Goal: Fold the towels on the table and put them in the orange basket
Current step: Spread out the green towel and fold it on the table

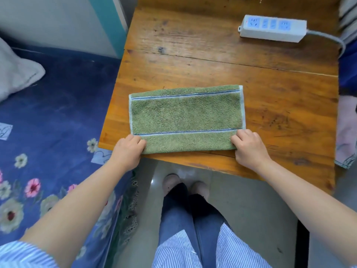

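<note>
The near left corner of one green towel [186, 118] is pinched by the left hand [127, 150], fingers curled over the cloth; the near right corner is gripped likewise by the right hand [249, 147], so that both hands are clamped on the same towel at its front edge; the towel is laid flat near the front edge of the one wooden table [212, 60], two blue stripes seen running along its length; one white power strip [273, 28] is set at the table's far right, well apart from the towel, its grey cable trailed off the side; one bed [58, 105] with a blue floral sheet is seen beside the table at left.
</note>
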`<state>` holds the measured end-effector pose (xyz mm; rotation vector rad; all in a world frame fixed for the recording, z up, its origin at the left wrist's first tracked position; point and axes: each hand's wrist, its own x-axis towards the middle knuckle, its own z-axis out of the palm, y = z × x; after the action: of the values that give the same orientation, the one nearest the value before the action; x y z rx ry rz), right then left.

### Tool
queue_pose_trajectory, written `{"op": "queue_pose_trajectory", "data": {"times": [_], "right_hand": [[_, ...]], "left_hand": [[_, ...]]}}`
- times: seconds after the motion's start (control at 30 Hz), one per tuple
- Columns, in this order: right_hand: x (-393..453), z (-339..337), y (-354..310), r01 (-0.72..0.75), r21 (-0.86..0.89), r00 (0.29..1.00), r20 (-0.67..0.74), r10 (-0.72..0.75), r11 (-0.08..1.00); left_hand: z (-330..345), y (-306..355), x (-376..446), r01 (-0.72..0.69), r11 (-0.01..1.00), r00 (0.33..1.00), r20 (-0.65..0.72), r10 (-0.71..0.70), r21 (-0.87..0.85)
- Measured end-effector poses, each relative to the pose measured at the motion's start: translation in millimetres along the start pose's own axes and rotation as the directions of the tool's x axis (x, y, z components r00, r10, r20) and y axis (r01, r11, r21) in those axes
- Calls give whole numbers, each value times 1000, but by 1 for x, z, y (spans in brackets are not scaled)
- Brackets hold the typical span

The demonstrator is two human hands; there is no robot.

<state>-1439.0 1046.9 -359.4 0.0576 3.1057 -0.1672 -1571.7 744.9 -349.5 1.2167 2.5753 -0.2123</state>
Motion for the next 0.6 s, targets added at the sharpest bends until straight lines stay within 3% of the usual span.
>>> {"op": "queue_pose_trajectory", "data": {"times": [0.1,0.17,0.27,0.37,0.5,0.6], "right_hand": [[-4,-2,-1,15,22,1000,12,-15,1000],[-2,-6,-2,7,49,1000,25,-8,999],[11,-13,-10,-15,96,999,-35,18,995],[45,-18,-29,-12,150,995,-101,27,989],[100,-1,-60,-52,227,992,128,23,972],[131,17,-74,-39,175,983,182,7,984]], "left_hand": [[2,2,-4,41,999,999,32,-41,22],[1,3,-3,102,993,992,77,-98,-56],[-7,7,6,115,983,992,-34,-121,-142],[-13,15,33,187,916,948,-179,-264,-356],[-15,22,84,317,805,910,-77,-407,-502],[-5,20,112,349,821,911,-41,-410,-453]]}}
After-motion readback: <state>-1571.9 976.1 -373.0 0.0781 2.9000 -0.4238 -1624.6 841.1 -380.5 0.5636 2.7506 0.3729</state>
